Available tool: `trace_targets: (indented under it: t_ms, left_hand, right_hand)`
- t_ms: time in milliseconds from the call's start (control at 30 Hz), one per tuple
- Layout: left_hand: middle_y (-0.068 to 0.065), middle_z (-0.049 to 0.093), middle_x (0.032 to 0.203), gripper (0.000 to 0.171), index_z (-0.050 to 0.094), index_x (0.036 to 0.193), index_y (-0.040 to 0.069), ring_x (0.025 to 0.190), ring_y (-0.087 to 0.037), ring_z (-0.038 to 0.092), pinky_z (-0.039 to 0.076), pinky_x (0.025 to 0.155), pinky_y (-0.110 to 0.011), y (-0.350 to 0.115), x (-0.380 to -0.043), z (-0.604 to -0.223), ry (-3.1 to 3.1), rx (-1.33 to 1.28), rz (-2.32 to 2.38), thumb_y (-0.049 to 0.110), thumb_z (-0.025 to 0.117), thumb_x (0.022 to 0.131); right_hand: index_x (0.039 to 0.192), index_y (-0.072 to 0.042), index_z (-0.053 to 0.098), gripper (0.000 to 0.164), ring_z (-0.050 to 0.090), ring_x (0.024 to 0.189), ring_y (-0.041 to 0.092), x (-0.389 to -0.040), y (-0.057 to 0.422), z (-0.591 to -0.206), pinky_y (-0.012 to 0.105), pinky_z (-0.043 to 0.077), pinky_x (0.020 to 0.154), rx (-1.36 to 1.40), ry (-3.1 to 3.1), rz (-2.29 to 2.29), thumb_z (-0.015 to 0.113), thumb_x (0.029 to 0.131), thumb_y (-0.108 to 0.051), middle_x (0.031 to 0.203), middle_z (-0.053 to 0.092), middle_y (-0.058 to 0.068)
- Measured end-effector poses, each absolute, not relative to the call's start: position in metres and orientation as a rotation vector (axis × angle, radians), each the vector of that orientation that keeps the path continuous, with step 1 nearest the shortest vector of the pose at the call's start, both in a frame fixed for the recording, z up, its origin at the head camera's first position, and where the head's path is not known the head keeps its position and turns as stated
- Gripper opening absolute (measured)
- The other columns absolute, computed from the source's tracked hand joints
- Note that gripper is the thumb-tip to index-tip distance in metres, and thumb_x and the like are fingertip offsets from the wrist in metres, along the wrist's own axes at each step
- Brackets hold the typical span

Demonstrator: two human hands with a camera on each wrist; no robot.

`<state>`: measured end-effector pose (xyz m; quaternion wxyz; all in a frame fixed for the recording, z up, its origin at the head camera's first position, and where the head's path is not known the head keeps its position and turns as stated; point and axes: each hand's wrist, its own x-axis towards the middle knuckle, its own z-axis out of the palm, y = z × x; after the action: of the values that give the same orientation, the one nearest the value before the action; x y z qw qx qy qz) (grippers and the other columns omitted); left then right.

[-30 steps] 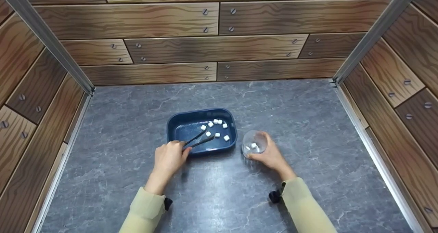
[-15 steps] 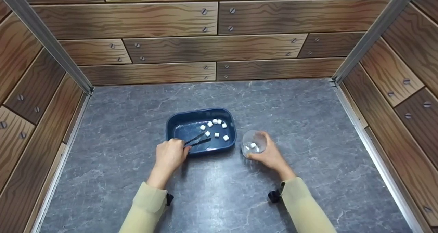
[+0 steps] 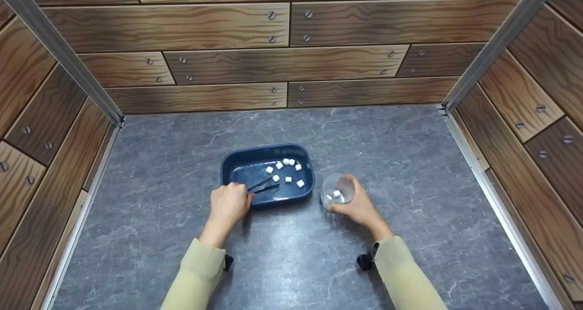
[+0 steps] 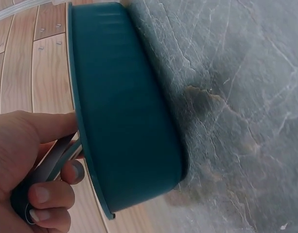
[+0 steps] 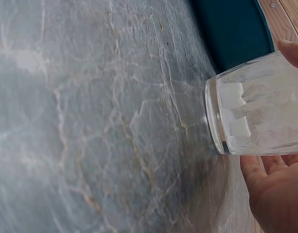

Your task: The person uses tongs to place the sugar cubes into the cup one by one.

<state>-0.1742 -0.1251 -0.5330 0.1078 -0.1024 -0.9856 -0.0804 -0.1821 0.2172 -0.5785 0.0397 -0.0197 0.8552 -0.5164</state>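
My left hand [image 3: 229, 205] holds black tongs [image 3: 268, 188] over the near left side of a dark blue tray [image 3: 243, 173]. Their tips stand apart inside the tray, one close to a white cube [image 3: 276, 178]; whether it touches cannot be told. Several more small white cubes lie in the tray's right half. In the left wrist view, thumb and fingers are curled round the tongs [image 4: 50, 162] beside the tray wall [image 4: 124, 111]. My right hand [image 3: 362, 208] grips a clear cup [image 3: 336, 181] standing right of the tray. White cubes [image 5: 240, 127] lie at the cup's bottom.
The grey marbled surface [image 3: 387, 141] surrounds tray and cup. Wood-patterned walls [image 3: 227, 64] enclose it at the back and on both sides, with metal rails [image 3: 505, 237] along the edges.
My left hand has shifted slightly forward and right, while the tongs' tips have drawn back a little and come somewhat closer together. The right hand and cup have stayed in place.
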Motion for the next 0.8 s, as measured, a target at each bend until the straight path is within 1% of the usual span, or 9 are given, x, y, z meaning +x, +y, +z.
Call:
trace_targets:
  t_ms: [300, 500, 800]
  left_hand:
    - [-0.011, 0.066, 0.067, 0.029, 0.069, 0.069, 0.005, 0.056, -0.034, 0.063, 0.048, 0.049, -0.049, -0.1238, -0.1782, -0.5343, -2.917, -0.291, -0.257, 0.029, 0.075, 0.085]
    - [-0.012, 0.067, 0.069, 0.027, 0.07, 0.071, 0.005, 0.057, -0.035, 0.064, 0.048, 0.048, -0.05, -0.1221, -0.1785, -0.5352, -2.905, -0.296, -0.239, 0.029, 0.076, 0.084]
    - [-0.011, 0.067, 0.067, 0.026, 0.07, 0.068, 0.005, 0.056, -0.035, 0.064, 0.049, 0.048, -0.05, -0.12, -0.1795, -0.5369, -2.852, -0.306, -0.21, 0.026, 0.077, 0.082]
  right_hand:
    - [0.139, -0.006, 0.043, 0.093, 0.047, 0.125, 0.037, -0.182, 0.2166, -0.5794, 0.051, 0.031, 0.107, -0.061, 2.641, -1.573, 0.093, 0.06, -0.017, 0.132, 0.052, 0.022]
    - [0.139, -0.006, 0.043, 0.094, 0.046, 0.126, 0.037, -0.1819, 0.2168, -0.5793, 0.051, 0.031, 0.107, -0.052, 2.643, -1.561, 0.093, 0.061, -0.019, 0.134, 0.052, 0.022]
    - [0.139, -0.006, 0.043, 0.094, 0.046, 0.126, 0.036, -0.1828, 0.2172, -0.5809, 0.05, 0.03, 0.108, -0.073, 2.647, -1.576, 0.093, 0.061, -0.019, 0.133, 0.053, 0.02]
